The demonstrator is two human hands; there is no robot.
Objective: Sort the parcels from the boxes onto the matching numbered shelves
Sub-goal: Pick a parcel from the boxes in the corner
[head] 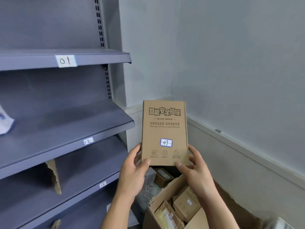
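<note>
Pale walls (pixel 239 55) meet in a corner, a grey tab (pixel 217 130) on the white trim (pixel 247 146).

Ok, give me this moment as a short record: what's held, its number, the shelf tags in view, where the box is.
held: brown parcel, upright, gripped at its lower corners by left hand and right hand
number: blue-edged sticker reads 07
shelf tags: tag 01, tag 12, tag 13; no 07 in view
box: open cardboard box below the parcel, more parcels inside
</note>
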